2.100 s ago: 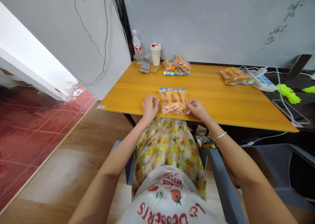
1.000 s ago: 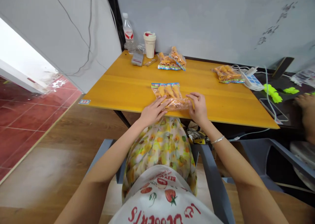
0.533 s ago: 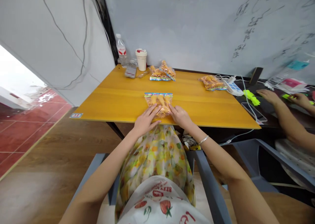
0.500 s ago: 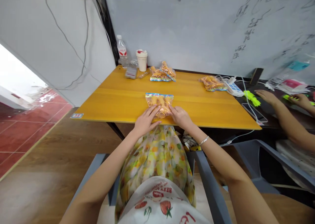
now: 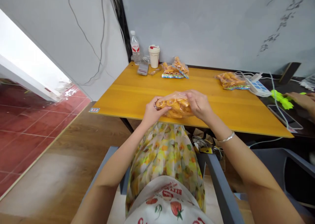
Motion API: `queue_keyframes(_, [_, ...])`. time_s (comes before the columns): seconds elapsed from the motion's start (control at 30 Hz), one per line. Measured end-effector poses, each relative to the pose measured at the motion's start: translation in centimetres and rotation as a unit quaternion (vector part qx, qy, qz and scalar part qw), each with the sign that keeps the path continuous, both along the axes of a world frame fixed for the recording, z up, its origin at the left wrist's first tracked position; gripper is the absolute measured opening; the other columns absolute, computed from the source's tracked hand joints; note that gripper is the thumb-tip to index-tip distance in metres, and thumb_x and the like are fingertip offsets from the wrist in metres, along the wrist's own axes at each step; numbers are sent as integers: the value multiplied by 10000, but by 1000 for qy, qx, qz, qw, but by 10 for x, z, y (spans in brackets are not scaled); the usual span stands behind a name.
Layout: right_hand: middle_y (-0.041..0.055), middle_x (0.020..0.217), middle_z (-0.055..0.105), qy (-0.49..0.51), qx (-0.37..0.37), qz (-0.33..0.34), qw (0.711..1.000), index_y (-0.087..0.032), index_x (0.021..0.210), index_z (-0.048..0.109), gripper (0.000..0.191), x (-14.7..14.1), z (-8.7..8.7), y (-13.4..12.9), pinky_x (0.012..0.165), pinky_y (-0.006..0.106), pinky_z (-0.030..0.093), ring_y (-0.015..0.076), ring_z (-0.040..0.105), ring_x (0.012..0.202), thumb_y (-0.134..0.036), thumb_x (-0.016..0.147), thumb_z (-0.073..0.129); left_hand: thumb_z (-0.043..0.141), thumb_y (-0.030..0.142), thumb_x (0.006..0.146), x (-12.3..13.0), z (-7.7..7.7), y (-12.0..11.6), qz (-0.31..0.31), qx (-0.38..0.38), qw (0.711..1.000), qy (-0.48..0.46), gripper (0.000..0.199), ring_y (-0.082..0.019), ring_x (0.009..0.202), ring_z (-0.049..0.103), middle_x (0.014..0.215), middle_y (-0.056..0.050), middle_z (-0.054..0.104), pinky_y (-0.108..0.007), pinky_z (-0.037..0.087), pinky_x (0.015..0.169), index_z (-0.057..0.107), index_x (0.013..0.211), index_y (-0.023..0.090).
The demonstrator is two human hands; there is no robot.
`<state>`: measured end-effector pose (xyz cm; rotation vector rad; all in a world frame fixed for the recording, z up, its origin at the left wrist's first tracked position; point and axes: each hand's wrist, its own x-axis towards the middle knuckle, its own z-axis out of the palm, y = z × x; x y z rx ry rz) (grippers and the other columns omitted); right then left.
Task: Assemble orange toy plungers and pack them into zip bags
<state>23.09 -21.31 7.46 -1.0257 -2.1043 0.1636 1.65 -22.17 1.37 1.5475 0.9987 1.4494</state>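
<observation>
Between my two hands is a clear plastic bag (image 5: 176, 106) filled with orange ring-ended pieces, held up at the near edge of the yellow table (image 5: 128, 96). My left hand (image 5: 154, 110) grips its left end, the thumb across the front. On the right end, my right hand (image 5: 199, 104) is closed with fingers over the top. The bag's shiny printed strip is out of sight. Behind it, two similar bags (image 5: 172, 70) lie by the back edge, one leaning on the other. Another such bag (image 5: 231, 80) rests at the back right.
At the back left stand a water bottle (image 5: 135, 48) and a white lidded cup (image 5: 154, 56). A power strip (image 5: 259, 86), a phone (image 5: 285, 116) and bright green pieces (image 5: 282, 99) are on the right, near another person's hand (image 5: 299, 99). A whiteboard (image 5: 209, 27) rises behind the table.
The bag was lying flat under both hands; now it is lifted and turned, with the ring ends facing up. Both hands have closed on its ends. The view has swung left.
</observation>
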Motion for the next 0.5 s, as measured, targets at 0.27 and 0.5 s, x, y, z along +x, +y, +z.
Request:
queue_keyframes(0.27, [63, 937, 756, 207, -380, 50, 900, -190, 1040, 719, 625, -1, -7, -13, 830, 367, 575, 240, 704, 890, -756, 783, 648, 797, 545, 756, 9, 19, 19, 47, -17, 997, -58, 467, -76, 492, 474, 568, 62, 493, -212, 373, 501, 501, 687, 190])
queue_keyframes(0.5, [41, 712, 722, 389, -474, -28, 790, -206, 778, 675, 408, 10, -36, 0, 698, 332, 587, 201, 687, 674, -587, 706, 802, 641, 648, 867, 35, 27, 55, -91, -66, 993, 33, 513, -84, 460, 454, 528, 39, 499, -215, 332, 469, 544, 683, 179])
